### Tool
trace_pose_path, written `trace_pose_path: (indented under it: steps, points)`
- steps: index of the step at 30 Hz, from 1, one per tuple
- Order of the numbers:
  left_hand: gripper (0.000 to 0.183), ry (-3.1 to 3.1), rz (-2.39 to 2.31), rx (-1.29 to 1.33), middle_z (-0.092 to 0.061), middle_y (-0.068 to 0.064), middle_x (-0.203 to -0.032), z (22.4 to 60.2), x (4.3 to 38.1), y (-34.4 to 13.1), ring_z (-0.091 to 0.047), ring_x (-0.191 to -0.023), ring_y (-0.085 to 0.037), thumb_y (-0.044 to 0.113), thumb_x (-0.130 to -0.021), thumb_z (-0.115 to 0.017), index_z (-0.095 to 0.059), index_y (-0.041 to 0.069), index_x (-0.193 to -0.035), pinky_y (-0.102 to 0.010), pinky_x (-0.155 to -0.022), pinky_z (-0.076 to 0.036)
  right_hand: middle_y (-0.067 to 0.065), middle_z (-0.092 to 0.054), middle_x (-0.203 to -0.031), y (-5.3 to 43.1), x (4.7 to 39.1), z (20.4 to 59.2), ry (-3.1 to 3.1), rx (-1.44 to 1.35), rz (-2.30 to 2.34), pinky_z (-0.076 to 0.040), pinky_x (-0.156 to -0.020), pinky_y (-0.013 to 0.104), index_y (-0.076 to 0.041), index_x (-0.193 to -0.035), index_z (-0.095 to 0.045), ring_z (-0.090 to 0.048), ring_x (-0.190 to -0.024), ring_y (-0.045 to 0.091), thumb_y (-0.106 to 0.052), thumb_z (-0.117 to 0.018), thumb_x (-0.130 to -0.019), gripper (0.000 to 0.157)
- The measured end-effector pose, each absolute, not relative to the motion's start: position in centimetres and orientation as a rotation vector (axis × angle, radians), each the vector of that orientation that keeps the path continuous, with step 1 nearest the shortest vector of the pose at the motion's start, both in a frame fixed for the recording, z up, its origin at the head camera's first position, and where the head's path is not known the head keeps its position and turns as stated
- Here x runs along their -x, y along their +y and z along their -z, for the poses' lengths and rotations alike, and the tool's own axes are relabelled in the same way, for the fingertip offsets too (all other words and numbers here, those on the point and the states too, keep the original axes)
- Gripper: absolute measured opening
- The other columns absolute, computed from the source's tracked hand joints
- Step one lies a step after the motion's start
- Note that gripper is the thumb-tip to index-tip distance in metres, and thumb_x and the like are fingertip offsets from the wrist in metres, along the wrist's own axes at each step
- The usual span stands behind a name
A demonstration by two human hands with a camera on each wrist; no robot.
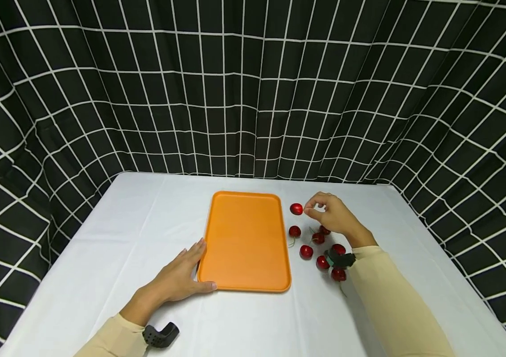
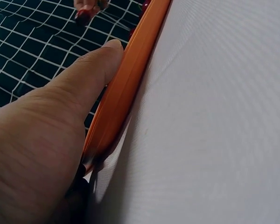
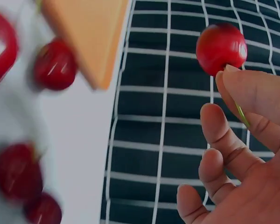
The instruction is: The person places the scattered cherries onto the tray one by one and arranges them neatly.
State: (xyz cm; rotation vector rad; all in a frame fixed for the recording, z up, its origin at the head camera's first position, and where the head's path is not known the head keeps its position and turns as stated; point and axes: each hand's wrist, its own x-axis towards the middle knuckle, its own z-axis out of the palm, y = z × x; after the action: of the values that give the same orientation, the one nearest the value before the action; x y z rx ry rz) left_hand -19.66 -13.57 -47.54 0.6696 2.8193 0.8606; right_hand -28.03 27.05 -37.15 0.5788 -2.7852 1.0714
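My right hand pinches a red cherry by its green stem, between thumb and forefinger; its other fingers are loosely bent. In the head view that held cherry is just beyond the upper right edge of an orange tray. My left hand rests at the tray's lower left corner, fingers along its left side and thumb at the near edge. From the left wrist view, the thumb lies against the tray rim. The tray's surface is bare.
Several loose cherries lie on the white tablecloth right of the tray, some under my right wrist. Black cloth with a white grid hangs behind and at both sides. A dark wrist strap is on my left wrist.
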Motion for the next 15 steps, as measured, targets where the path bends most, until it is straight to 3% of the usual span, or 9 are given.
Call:
trace_pose_path:
  steps: [8,15]
  points:
    - [0.113,2.819,-0.868,-0.673,-0.010,-0.002,-0.159,47.5,19.6,-13.7,-0.013,-0.144,-0.022,0.072,-0.073,-0.066,-0.021,0.006,-0.153,-0.044,-0.116,-0.009,0.005,-0.060,-0.089,22.6,30.8,36.4,-2.734,-0.556,-1.101,-0.040,-0.072,0.039,-0.006,-0.088,-0.071,-0.047,-0.092,0.030,-0.012,-0.067,-0.092,0.008]
    - [0.114,2.816,-0.860,-0.682,-0.010,-0.002,-0.159,47.6,19.8,-13.7,-0.012,-0.144,-0.019,0.072,-0.073,-0.067,-0.021,0.005,-0.153,-0.040,-0.116,-0.008,0.005,-0.062,-0.085,19.5,33.1,36.9,-2.631,-0.642,-1.113,-0.046,-0.078,0.043,-0.006,-0.084,-0.072,-0.052,-0.089,0.030,-0.009,-0.069,-0.090,0.007]
